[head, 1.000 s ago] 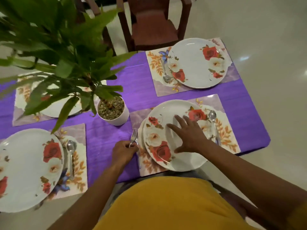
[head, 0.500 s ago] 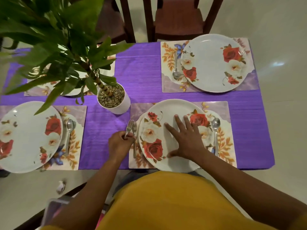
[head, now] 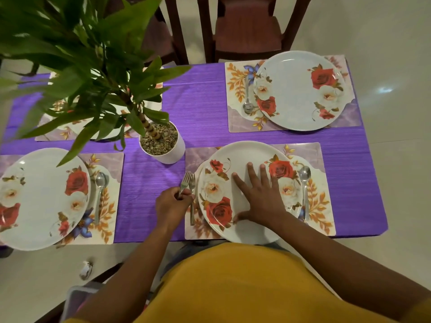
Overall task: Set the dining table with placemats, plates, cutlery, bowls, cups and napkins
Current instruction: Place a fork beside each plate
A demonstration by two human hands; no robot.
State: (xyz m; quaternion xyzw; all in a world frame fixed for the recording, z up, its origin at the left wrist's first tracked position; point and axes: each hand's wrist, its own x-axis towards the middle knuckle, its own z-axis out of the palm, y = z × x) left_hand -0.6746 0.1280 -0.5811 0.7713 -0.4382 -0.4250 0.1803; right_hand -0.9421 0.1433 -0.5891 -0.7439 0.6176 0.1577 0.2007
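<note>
Left hand grips a fork, another fork lies just beside it; right hand flat, fingers straight, on the plate — keep pressing, lay forks parallel

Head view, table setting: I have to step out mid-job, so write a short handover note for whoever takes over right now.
Left hand: grips forks beside the near plate.
Right hand: flat on that plate, fingers straight.
Done: four placemats on the purple cloth; plates on them, the far-left one mostly hidden by the plant; spoons at three visible settings; one fork lying left of the near plate.
Left: remaining forks, bowls, cups, napkins; none of these last three in view.
</note>
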